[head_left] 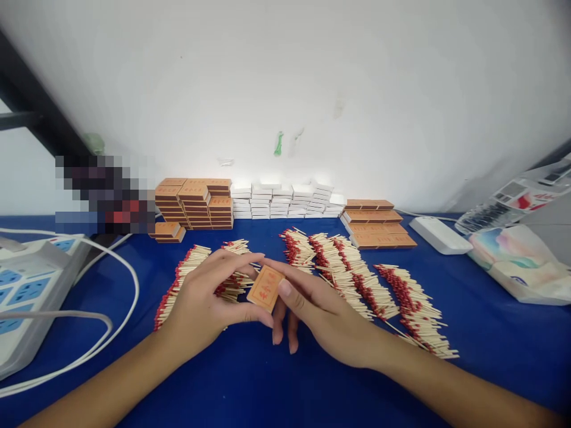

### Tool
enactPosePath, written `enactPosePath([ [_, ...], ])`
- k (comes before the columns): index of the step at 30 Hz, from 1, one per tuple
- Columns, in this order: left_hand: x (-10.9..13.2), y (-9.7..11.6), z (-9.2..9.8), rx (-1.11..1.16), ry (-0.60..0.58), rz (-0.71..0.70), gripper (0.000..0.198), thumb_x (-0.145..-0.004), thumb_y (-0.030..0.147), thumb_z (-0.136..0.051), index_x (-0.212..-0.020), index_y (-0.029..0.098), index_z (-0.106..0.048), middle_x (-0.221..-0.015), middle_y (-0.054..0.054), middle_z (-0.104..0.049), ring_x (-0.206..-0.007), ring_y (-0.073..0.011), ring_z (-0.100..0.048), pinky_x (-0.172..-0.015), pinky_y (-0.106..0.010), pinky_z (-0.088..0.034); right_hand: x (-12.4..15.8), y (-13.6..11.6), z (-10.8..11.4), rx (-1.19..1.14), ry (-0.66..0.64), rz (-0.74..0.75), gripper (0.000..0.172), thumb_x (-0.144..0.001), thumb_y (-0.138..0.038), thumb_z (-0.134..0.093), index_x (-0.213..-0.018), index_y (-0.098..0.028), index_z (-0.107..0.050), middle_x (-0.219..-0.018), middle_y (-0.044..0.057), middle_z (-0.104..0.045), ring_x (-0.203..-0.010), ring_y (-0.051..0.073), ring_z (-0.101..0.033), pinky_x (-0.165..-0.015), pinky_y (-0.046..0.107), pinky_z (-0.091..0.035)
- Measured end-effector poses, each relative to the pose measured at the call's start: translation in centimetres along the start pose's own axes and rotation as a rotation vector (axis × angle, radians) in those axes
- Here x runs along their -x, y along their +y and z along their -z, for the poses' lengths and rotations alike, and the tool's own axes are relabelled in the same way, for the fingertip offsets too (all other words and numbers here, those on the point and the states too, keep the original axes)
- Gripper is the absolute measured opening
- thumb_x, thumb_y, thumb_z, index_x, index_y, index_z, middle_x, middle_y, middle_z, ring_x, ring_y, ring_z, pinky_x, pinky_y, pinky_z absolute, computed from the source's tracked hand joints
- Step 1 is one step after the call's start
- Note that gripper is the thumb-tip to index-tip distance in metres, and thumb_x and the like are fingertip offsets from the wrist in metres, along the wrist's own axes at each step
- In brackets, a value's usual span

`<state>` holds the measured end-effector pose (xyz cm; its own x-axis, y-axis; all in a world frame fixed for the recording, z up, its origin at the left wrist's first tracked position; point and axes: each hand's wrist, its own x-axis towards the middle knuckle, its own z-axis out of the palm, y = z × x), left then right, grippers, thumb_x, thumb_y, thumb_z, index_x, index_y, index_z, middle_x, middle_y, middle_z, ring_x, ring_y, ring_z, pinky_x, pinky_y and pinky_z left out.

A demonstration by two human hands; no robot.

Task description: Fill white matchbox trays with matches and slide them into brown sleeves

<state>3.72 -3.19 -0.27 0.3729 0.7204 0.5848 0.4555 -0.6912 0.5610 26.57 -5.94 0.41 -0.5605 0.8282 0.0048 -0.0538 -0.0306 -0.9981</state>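
Between my two hands an orange matchbox (pixel 266 288) with red lettering is held above the blue table. My left hand (pixel 209 291) grips its left and near edges, with the thumb along the near side. My right hand (pixel 314 306) pinches it from the right, thumb on top and the other fingers beneath. Rows of loose red-tipped matches lie around the hands: one pile (pixel 190 270) is partly hidden behind my left hand, and more matches (pixel 339 267) spread out beyond my right hand. Whether the box holds matches cannot be seen.
Against the wall stand stacked orange matchboxes (pixel 196 205), white inner trays (pixel 281 202) and flat orange sleeves (pixel 377 229). A power strip (pixel 31 297) with white cables (pixel 134 279) lies left. On the right are a white device (pixel 439 235), a plastic bottle (pixel 513 202) and a tissue pack (pixel 520 264).
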Motion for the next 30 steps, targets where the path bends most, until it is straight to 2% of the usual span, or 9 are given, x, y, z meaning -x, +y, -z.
enactPosePath([
  [5,-0.1,0.2,-0.1,-0.024,0.028,-0.129,0.068,-0.069,0.050,-0.093,-0.127,0.026,-0.070,-0.104,-0.002,-0.077,-0.095,-0.0200,-0.068,-0.086,-0.033,-0.056,0.3,-0.3,-0.5,0.009,-0.020,0.022,0.057,-0.110,-0.053,-0.045,-0.160,-0.027,-0.045,-0.090,0.003,-0.067,-0.076,0.013,-0.068,-0.056,0.022,-0.057],
  [12,0.0,0.0,-0.1,-0.074,-0.008,-0.261,0.071,-0.071,0.052,-0.090,-0.131,0.022,-0.067,-0.108,-0.006,-0.077,-0.101,-0.0223,-0.067,-0.089,-0.035,-0.056,0.4,-0.3,-0.8,0.007,-0.057,0.012,0.054,-0.110,-0.053,-0.045,-0.157,-0.028,-0.046,-0.090,0.002,-0.064,-0.078,0.014,-0.067,-0.057,0.023,-0.056],
  [18,0.1,0.4,-0.2,-0.152,0.022,-0.215,0.055,-0.088,0.038,-0.084,-0.137,0.020,-0.065,-0.117,-0.006,-0.076,-0.107,-0.0202,-0.067,-0.096,-0.034,-0.055,-0.4,-0.6,0.5,0.090,0.126,0.001,0.054,-0.098,-0.057,-0.065,-0.138,-0.021,-0.064,-0.082,0.001,-0.066,-0.065,0.012,-0.064,-0.048,0.021,-0.049],
  [20,0.0,0.5,-0.2,-0.169,0.067,-0.220,0.047,-0.093,0.027,-0.080,-0.137,0.021,-0.064,-0.114,-0.005,-0.077,-0.107,-0.0190,-0.068,-0.099,-0.034,-0.054,-0.8,-1.4,2.2,0.168,0.232,0.033,0.052,-0.095,-0.058,-0.069,-0.130,-0.020,-0.067,-0.078,0.001,-0.067,-0.061,0.013,-0.063,-0.046,0.022,-0.048],
  [22,0.0,0.6,-0.2,-0.164,0.103,-0.227,0.043,-0.094,0.020,-0.077,-0.135,0.021,-0.065,-0.110,-0.003,-0.078,-0.106,-0.0183,-0.068,-0.100,-0.034,-0.053,-1.1,-2.4,4.9,0.288,0.377,0.079,0.049,-0.094,-0.058,-0.071,-0.122,-0.018,-0.070,-0.070,0.001,-0.067,-0.055,0.013,-0.061,-0.047,0.024,-0.047],
  [24,0.1,0.6,-0.2,-0.155,0.113,-0.230,0.040,-0.093,0.016,-0.076,-0.132,0.022,-0.067,-0.107,-0.003,-0.078,-0.104,-0.0182,-0.068,-0.099,-0.035,-0.054,-1.2,-3.5,8.5,0.367,0.571,0.117,0.048,-0.093,-0.058,-0.071,-0.120,-0.018,-0.069,-0.066,0.001,-0.068,-0.050,0.013,-0.059,-0.047,0.025,-0.048],
  [26,0.2,0.6,-0.2,-0.155,0.098,-0.243,0.039,-0.093,0.013,-0.075,-0.130,0.021,-0.068,-0.107,-0.003,-0.078,-0.104,-0.0183,-0.068,-0.098,-0.035,-0.055,-1.0,-4.3,12.5,0.431,0.803,0.144,0.050,-0.093,-0.055,-0.071,-0.128,-0.020,-0.066,-0.066,0.001,-0.069,-0.051,0.014,-0.060,-0.047,0.025,-0.048],
  [28,0.3,0.8,-0.3,-0.155,0.072,-0.266,0.039,-0.093,0.012,-0.075,-0.130,0.021,-0.067,-0.107,-0.003,-0.078,-0.106,-0.0187,-0.067,-0.098,-0.035,-0.055,-0.4,-4.7,16.3,0.558,0.993,0.091,0.042,-0.096,-0.048,-0.068,-0.125,-0.019,-0.067,-0.073,0.004,-0.072,-0.061,0.017,-0.067,-0.049,0.025,-0.049],
  [30,0.4,0.9,-0.4,-0.149,0.049,-0.281,0.039,-0.092,0.010,-0.074,-0.130,0.020,-0.067,-0.108,-0.003,-0.078,-0.108,-0.0191,-0.066,-0.098,-0.035,-0.056,0.5,-4.8,19.4,0.844,1.084,-0.133,0.032,-0.099,-0.045,-0.062,-0.117,-0.019,-0.068,-0.082,0.007,-0.076,-0.068,0.017,-0.071,-0.053,0.024,-0.051],
])
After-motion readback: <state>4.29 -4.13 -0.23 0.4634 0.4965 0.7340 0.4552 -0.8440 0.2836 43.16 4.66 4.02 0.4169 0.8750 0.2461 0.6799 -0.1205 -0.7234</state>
